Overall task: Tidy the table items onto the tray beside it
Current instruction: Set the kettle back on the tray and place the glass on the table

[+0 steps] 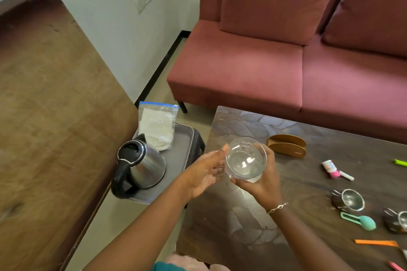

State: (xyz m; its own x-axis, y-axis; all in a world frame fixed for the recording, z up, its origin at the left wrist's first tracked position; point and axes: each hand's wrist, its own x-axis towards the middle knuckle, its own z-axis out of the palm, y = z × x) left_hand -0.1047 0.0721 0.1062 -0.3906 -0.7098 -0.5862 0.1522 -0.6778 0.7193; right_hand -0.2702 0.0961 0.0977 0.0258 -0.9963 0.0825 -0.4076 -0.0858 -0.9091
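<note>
- The right hand [264, 180] (bracelet at the wrist) cups a glass bowl [245, 160] from below, with its fingers curled round the side.
- The left hand [204, 173] is just beside the bowl, fingers straight and gripping nothing; whether the thumb tip touches the rim I cannot tell.
- The bowl is held above the left end of the table [242, 226], near the tray [180, 156].
- A kettle [141, 165] and a plastic bag [157, 127] are on the tray.
- A wooden holder [287, 146] and a metal strainer [350, 200] sit on the table.
</note>
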